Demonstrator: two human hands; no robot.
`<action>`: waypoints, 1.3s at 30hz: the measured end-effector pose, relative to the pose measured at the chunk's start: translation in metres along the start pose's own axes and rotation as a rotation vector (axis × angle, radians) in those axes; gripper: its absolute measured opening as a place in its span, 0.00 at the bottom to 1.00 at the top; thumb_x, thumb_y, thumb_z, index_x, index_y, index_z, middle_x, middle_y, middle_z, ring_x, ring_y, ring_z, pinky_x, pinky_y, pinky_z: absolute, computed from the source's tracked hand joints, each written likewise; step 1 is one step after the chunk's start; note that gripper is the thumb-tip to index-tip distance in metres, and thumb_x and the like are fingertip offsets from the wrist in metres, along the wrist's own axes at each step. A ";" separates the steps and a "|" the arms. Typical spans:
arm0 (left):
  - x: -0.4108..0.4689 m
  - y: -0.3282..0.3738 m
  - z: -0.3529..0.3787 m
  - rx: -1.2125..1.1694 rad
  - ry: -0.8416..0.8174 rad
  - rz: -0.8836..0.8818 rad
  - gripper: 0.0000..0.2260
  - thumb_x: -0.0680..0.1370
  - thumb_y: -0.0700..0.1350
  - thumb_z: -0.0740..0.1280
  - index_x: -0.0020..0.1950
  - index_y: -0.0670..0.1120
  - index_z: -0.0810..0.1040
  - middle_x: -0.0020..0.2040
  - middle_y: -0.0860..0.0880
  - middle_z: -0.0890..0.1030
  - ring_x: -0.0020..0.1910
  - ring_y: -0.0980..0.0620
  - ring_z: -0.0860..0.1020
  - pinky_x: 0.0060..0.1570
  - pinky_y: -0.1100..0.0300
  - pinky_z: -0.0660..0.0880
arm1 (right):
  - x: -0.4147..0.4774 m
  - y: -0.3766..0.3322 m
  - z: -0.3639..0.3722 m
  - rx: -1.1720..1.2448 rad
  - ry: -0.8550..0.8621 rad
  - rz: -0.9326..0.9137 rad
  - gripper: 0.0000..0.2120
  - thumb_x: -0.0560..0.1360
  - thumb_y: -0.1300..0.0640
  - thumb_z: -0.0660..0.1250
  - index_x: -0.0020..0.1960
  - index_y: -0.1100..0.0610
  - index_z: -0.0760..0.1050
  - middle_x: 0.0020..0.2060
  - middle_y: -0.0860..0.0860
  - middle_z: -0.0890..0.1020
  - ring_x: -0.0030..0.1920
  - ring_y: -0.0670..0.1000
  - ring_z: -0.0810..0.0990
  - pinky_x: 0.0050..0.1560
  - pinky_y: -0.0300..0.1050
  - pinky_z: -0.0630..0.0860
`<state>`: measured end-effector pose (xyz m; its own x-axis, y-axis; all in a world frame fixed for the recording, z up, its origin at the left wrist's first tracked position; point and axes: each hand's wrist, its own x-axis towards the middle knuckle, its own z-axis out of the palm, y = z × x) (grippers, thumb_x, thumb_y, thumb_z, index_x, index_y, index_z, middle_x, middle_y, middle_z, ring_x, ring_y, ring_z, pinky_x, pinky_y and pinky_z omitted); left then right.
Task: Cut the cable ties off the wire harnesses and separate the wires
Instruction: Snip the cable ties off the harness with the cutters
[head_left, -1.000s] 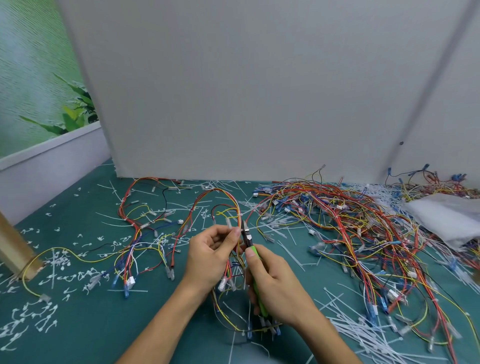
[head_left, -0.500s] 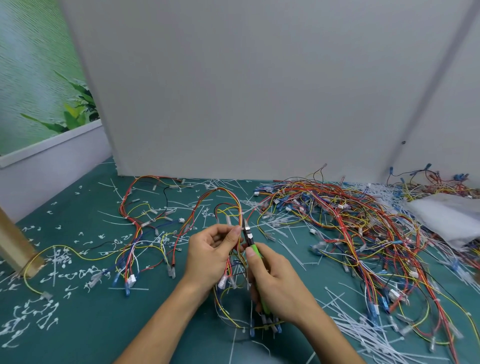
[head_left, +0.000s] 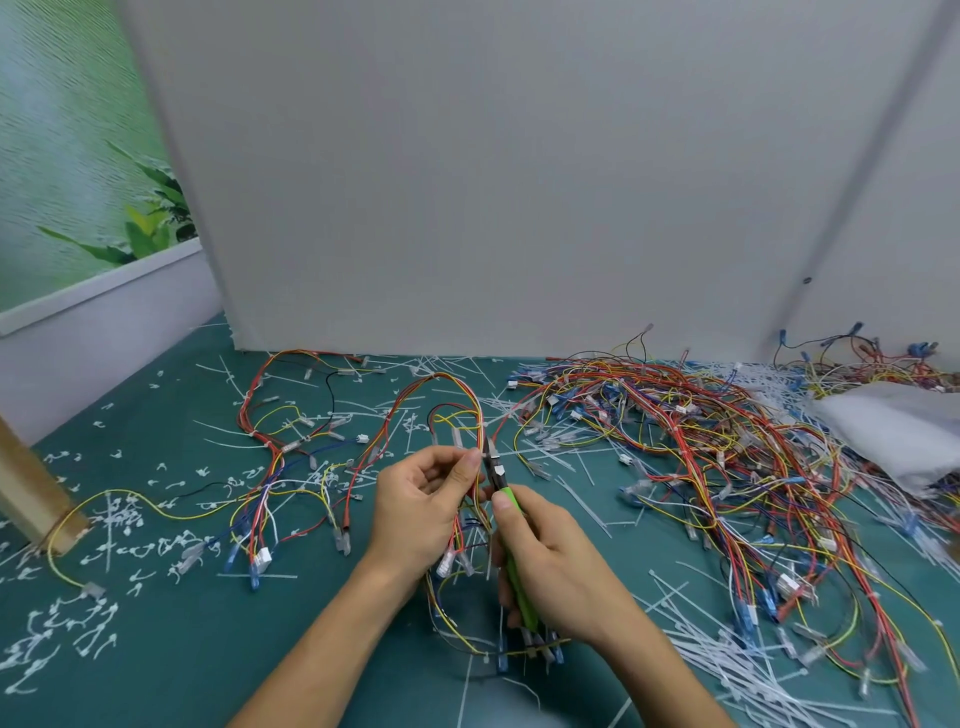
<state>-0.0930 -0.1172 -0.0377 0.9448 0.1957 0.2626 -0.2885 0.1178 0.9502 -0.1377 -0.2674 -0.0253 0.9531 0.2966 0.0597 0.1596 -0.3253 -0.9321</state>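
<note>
- The left hand (head_left: 421, 514) is pinching a wire harness (head_left: 437, 376) between thumb and fingertips, its grip clamped on the bundle just above the tabletop (head_left: 182, 649).
- The right hand (head_left: 550, 561) is keeping its grip wrapped around green-handled cutters (head_left: 498, 470), whose tip is touching the harness beside the left thumb.
- A tangled heap of harnesses (head_left: 701, 441) is lying to the right, with cut cable ties (head_left: 727, 670) scattered around.

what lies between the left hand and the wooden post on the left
Head view: a spread wire harness and white tie scraps on the green mat separate the left hand from the wooden post.
</note>
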 end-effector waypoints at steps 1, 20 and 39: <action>0.000 -0.001 0.000 0.005 -0.005 -0.001 0.02 0.73 0.41 0.73 0.44 0.43 0.83 0.35 0.50 0.84 0.34 0.57 0.81 0.40 0.66 0.78 | 0.000 0.000 0.000 -0.005 -0.010 0.013 0.17 0.82 0.37 0.54 0.45 0.48 0.68 0.36 0.61 0.79 0.28 0.60 0.81 0.28 0.55 0.78; 0.000 -0.004 -0.002 0.007 -0.051 -0.028 0.05 0.69 0.47 0.74 0.42 0.47 0.83 0.35 0.51 0.84 0.35 0.58 0.81 0.41 0.67 0.78 | -0.001 0.000 -0.002 -0.018 -0.041 0.061 0.21 0.78 0.33 0.56 0.48 0.51 0.67 0.32 0.58 0.77 0.28 0.60 0.81 0.30 0.64 0.79; -0.002 0.002 -0.001 -0.010 -0.042 -0.053 0.06 0.70 0.47 0.74 0.43 0.46 0.85 0.36 0.49 0.85 0.36 0.55 0.81 0.42 0.63 0.80 | 0.001 0.001 -0.007 -0.018 0.015 0.002 0.13 0.83 0.44 0.61 0.50 0.54 0.70 0.31 0.53 0.73 0.26 0.57 0.76 0.24 0.51 0.76</action>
<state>-0.0955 -0.1163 -0.0364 0.9644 0.1484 0.2191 -0.2394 0.1365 0.9613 -0.1349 -0.2737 -0.0239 0.9572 0.2827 0.0628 0.1619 -0.3424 -0.9255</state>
